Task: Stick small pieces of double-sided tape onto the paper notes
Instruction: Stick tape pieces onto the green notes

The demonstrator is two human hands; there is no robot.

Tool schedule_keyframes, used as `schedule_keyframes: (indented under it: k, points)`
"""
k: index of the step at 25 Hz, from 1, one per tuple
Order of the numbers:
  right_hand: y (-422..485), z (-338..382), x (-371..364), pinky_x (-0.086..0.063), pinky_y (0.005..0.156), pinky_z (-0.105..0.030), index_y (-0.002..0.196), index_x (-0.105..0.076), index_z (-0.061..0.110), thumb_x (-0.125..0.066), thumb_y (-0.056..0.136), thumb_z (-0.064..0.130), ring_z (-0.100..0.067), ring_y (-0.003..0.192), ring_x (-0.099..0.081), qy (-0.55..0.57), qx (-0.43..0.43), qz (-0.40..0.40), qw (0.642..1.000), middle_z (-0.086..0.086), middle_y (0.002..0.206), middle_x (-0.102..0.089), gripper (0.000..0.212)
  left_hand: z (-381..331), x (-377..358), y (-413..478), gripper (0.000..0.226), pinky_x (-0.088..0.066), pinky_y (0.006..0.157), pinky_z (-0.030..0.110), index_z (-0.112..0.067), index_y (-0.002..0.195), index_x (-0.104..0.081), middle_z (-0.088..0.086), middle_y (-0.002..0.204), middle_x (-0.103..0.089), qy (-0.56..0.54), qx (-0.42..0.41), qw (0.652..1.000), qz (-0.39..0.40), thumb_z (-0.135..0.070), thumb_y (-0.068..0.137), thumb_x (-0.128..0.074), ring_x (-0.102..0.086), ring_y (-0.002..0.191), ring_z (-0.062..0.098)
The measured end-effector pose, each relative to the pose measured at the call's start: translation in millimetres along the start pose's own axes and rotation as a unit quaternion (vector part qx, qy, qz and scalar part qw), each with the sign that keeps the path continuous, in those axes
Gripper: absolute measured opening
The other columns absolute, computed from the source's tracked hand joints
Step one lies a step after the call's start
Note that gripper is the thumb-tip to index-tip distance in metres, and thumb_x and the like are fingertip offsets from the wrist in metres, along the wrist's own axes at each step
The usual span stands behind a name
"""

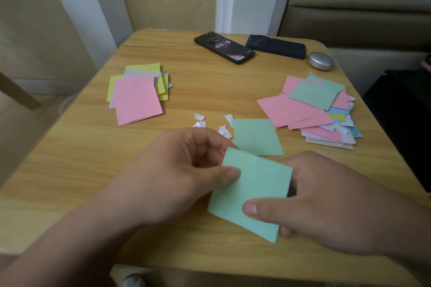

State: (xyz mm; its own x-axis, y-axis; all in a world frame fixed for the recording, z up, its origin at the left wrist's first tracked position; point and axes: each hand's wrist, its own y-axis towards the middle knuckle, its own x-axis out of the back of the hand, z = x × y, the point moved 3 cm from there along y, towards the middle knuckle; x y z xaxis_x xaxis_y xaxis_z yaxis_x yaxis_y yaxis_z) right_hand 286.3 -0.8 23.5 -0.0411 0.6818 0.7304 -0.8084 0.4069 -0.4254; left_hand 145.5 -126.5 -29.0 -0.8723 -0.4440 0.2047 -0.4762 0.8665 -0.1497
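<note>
Both hands hold one green paper note (pixel 254 189) just above the table's near middle. My left hand (pixel 177 170) pinches its left edge between thumb and fingers. My right hand (pixel 310 196) grips its lower right part, thumb on top; a dark object shows behind the note in that hand, too hidden to identify. A second green note (pixel 256 136) lies flat just beyond. Several small white scraps (pixel 211 123) of tape backing lie to its left.
A stack of pink, grey and yellow notes (pixel 137 95) lies at the left. A looser pile of pink, green, blue and white notes (pixel 319 109) lies at the right. Two dark phones (pixel 224 48) (pixel 276 46) and a silver oval case (pixel 320 61) sit along the wooden table's (pixel 81 158) far edge.
</note>
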Motion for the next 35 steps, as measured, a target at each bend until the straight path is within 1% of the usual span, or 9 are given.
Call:
schedule_keyframes:
  k: [1, 3, 8, 11, 13, 18, 24, 31, 35]
  points:
    - [-7, 5, -13, -0.056, 0.066, -0.036, 0.084, -0.070, 0.028, -0.066, 0.079, 0.060, -0.004, 0.058, -0.065, 0.000, 0.000, 0.040, 0.999, 0.008, 0.068, -0.071, 0.032, 4, 1, 0, 0.019, -0.046, 0.056, 0.024, -0.027, 0.093, -0.070, -0.003, 0.074, -0.069, 0.081, 0.009, 0.997, -0.011, -0.018, 0.081, -0.081, -0.060, 0.059, 0.009]
    - [0, -2, 19, -0.055, 0.056, -0.031, 0.079, -0.068, 0.038, -0.063, 0.077, 0.066, -0.003, 0.058, -0.063, -0.095, -0.019, -0.069, 0.993, 0.011, 0.064, -0.068, 0.028, 7, 2, -2, 0.024, -0.049, 0.060, 0.026, -0.037, 0.095, -0.063, -0.011, 0.076, -0.066, 0.213, 0.011, 0.976, -0.050, -0.028, 0.080, -0.080, -0.061, 0.060, 0.005]
    - [2, -37, 62, -0.058, 0.058, -0.046, 0.082, -0.067, 0.046, -0.067, 0.068, 0.060, -0.011, 0.047, -0.058, -0.099, 0.005, -0.188, 0.977, 0.006, 0.054, -0.065, 0.020, -2, -9, -7, 0.022, -0.044, 0.059, 0.014, -0.038, 0.090, -0.057, -0.028, 0.085, -0.061, 0.311, 0.004, 0.949, -0.058, -0.034, 0.080, -0.077, -0.059, 0.070, -0.001]
    - [7, -38, 35, -0.058, 0.058, -0.032, 0.107, -0.051, 0.057, -0.070, 0.066, 0.068, -0.003, 0.062, -0.064, -0.131, -0.058, -0.025, 0.989, 0.015, 0.076, -0.069, 0.046, -4, -19, -7, 0.024, -0.042, 0.057, 0.016, -0.040, 0.092, -0.051, -0.025, 0.088, -0.058, 0.348, -0.002, 0.936, -0.047, -0.041, 0.081, -0.073, -0.055, 0.074, -0.002]
    - [10, -36, 22, -0.049, 0.057, -0.023, 0.119, -0.042, 0.053, -0.069, 0.069, 0.071, -0.003, 0.070, -0.059, -0.193, -0.061, -0.014, 0.979, 0.013, 0.079, -0.061, 0.060, -4, -24, -6, 0.028, -0.045, 0.063, 0.020, -0.044, 0.094, -0.047, -0.021, 0.091, -0.055, 0.364, -0.016, 0.929, -0.064, -0.045, 0.081, -0.072, -0.053, 0.078, -0.002]
    - [14, -36, 10, -0.045, 0.058, -0.020, 0.102, -0.051, 0.040, -0.066, 0.085, 0.047, -0.004, 0.073, -0.056, -0.193, -0.039, -0.066, 0.978, 0.013, 0.079, -0.056, 0.024, -3, -27, 1, 0.026, -0.047, 0.070, 0.024, -0.043, 0.092, -0.048, -0.022, 0.096, -0.049, 0.368, -0.032, 0.920, -0.128, -0.051, 0.081, -0.070, -0.052, 0.083, -0.002]
    - [8, -38, 23, -0.051, 0.055, -0.028, 0.094, -0.065, 0.038, -0.071, 0.081, 0.017, -0.008, 0.059, -0.057, -0.066, 0.085, -0.143, 0.984, 0.007, 0.072, -0.062, 0.026, -2, -23, -5, 0.020, -0.040, 0.056, 0.009, -0.034, 0.095, -0.070, -0.018, 0.089, -0.064, 0.119, -0.126, 0.971, -0.166, -0.041, 0.079, -0.079, -0.055, 0.065, 0.002]
    - [-13, -2, -3, -0.054, 0.052, -0.031, 0.097, -0.073, 0.028, -0.071, 0.074, 0.005, -0.026, 0.061, -0.061, 0.261, 0.288, -0.148, 0.909, -0.005, 0.072, -0.064, 0.032, -12, -33, -13, 0.023, -0.052, 0.067, 0.025, -0.024, 0.095, -0.080, -0.001, 0.087, -0.072, -0.169, -0.193, 0.960, -0.108, -0.026, 0.071, -0.081, -0.060, 0.069, 0.012]
    - [-8, 1, -15, -0.054, 0.060, -0.033, 0.103, -0.073, 0.027, -0.072, 0.077, 0.005, -0.030, 0.069, -0.062, 0.336, 0.295, -0.163, 0.880, -0.010, 0.074, -0.065, 0.034, -8, -35, -12, 0.030, -0.051, 0.088, 0.054, -0.020, 0.099, -0.080, 0.018, 0.099, -0.073, -0.232, -0.152, 0.953, -0.124, -0.032, 0.072, -0.078, -0.064, 0.084, 0.039]
